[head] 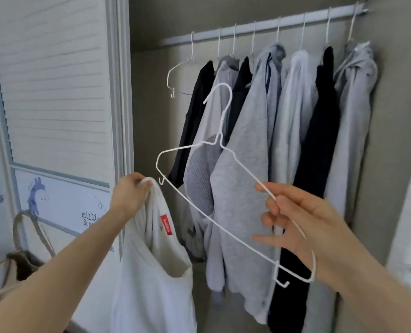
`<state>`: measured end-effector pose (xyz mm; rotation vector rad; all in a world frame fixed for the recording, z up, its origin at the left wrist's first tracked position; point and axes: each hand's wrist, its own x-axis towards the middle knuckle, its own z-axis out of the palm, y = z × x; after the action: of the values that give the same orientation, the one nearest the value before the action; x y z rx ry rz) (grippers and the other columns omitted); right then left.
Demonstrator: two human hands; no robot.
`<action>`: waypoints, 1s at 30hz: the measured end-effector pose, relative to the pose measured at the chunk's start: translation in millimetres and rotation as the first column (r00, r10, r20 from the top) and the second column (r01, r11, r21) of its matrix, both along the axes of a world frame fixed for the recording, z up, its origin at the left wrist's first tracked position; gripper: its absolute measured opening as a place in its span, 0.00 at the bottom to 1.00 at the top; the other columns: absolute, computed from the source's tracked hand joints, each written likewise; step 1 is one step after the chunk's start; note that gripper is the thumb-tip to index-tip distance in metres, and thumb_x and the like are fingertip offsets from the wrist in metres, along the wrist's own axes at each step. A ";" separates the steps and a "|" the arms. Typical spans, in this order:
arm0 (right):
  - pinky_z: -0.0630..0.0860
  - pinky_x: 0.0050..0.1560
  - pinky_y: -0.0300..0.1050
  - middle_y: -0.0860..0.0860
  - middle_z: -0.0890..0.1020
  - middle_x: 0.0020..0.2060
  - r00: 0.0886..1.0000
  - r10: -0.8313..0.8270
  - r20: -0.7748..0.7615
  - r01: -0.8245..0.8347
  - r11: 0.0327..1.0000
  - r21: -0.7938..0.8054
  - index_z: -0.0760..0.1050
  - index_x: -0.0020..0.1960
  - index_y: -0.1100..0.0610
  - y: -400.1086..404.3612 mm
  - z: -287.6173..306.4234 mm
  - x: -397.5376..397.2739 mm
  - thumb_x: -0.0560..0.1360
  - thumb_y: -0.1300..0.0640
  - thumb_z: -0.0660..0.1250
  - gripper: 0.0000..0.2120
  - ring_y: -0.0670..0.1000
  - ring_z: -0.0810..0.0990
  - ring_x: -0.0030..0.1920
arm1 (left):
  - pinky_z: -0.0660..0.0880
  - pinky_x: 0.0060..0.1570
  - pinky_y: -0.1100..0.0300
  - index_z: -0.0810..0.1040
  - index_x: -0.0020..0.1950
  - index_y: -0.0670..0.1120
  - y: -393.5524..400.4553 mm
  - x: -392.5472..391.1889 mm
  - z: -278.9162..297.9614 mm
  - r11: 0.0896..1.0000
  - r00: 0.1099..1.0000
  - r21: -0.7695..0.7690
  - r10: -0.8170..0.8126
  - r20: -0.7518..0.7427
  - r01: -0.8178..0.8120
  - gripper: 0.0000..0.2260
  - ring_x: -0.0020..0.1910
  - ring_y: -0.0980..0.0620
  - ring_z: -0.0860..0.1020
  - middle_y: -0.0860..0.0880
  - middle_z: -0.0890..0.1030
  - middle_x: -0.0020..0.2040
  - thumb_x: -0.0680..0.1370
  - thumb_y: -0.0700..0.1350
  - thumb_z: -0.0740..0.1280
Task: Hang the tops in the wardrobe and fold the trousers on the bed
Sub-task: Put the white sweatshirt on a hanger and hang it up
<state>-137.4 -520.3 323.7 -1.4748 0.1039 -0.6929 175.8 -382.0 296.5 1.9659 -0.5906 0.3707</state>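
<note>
My left hand [130, 195] grips the shoulder strap of a white sleeveless top [154, 280] with a red label, which hangs down at the lower middle. A white wire hanger [214, 150] is pinched at its right end by my right hand [293, 224] and held tilted in front of the open wardrobe, its hook pointing up and left. Top and hanger are apart. The wardrobe rail [267, 26] runs across the top with several grey, white and black tops [252, 140] hanging from it. One empty white hanger [179, 73] hangs at the rail's left end.
A white louvred wardrobe door [53, 87] stands at the left, with a printed panel below. A beige bag with handles [19, 260] sits at the lower left. The wardrobe's side wall [396, 116] closes the right.
</note>
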 end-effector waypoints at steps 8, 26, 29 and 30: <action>0.79 0.51 0.63 0.52 0.67 0.32 0.994 0.006 -0.108 -0.013 0.998 -0.064 0.82 0.54 0.57 -10.1 -8.6 -112.4 0.72 0.58 0.62 0.14 0.49 0.68 0.31 | 0.73 0.48 0.51 0.81 0.51 0.41 6.8 -59.0 3.9 0.995 0.994 -0.095 -0.012 -0.105 0.002 0.11 0.43 0.45 0.76 0.43 0.81 0.46 0.79 0.48 0.67; 0.79 0.46 0.40 0.54 0.74 0.32 0.944 -0.330 -0.031 0.282 0.849 -0.447 0.83 0.46 0.42 -13.4 -15.9 -130.6 0.79 0.63 0.60 0.19 0.45 0.75 0.35 | 0.68 0.27 0.60 0.79 0.46 0.45 -1.2 -107.2 7.7 0.969 0.580 0.229 -0.132 0.804 -0.096 0.13 0.25 0.47 0.74 0.49 0.77 0.30 0.81 0.51 0.60; 0.78 0.39 0.51 0.53 0.73 0.30 0.929 -0.370 0.020 0.300 0.718 -0.627 0.80 0.48 0.43 6.8 -29.1 -102.8 0.80 0.62 0.59 0.17 0.55 0.74 0.33 | 0.73 0.30 0.57 0.79 0.48 0.46 -9.8 -117.0 9.1 0.983 0.631 0.182 -0.153 0.761 0.019 0.14 0.27 0.49 0.76 0.50 0.79 0.32 0.82 0.53 0.59; 0.75 0.33 0.49 0.52 0.71 0.27 0.933 -0.359 0.023 0.281 0.689 -0.668 0.78 0.50 0.43 10.8 -35.1 -93.5 0.80 0.61 0.58 0.15 0.55 0.71 0.29 | 0.72 0.30 0.57 0.79 0.48 0.45 -12.7 -122.6 10.8 0.985 0.649 0.158 -0.168 0.742 0.074 0.13 0.27 0.51 0.75 0.50 0.79 0.32 0.82 0.52 0.60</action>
<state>-230.9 -509.5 288.6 -2.2256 0.2225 -0.9986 53.3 -394.7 307.3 1.8058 -1.2962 1.1259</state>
